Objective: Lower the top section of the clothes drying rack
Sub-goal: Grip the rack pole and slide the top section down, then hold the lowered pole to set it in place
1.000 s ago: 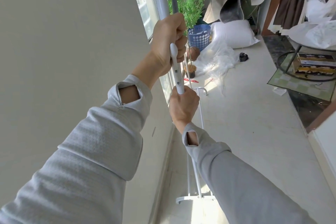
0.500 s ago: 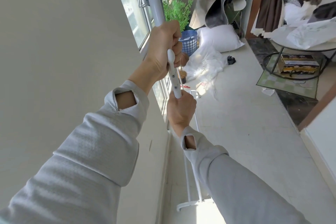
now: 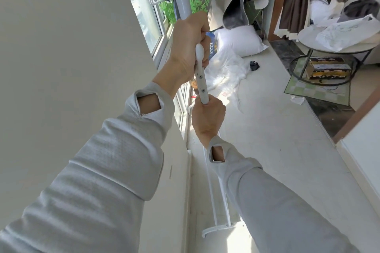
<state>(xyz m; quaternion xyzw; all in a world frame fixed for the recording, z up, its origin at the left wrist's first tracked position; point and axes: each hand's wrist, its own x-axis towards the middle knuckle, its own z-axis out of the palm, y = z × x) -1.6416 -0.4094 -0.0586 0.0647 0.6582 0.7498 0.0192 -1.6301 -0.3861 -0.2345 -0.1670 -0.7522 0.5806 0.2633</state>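
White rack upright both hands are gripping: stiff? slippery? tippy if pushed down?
Upright looks like rigid screwed tubing, so probably stiff. Its glossy finish may be slippery, though left hand and right hand wrap it fully. The foot looks narrow, so likely tippy sideways.

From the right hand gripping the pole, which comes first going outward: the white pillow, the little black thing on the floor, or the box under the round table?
Nearest to the right hand first:
1. Black object, on the floor just ahead.
2. White pillow, farther back beside the rolled mat.
3. Box, far right under the round table.
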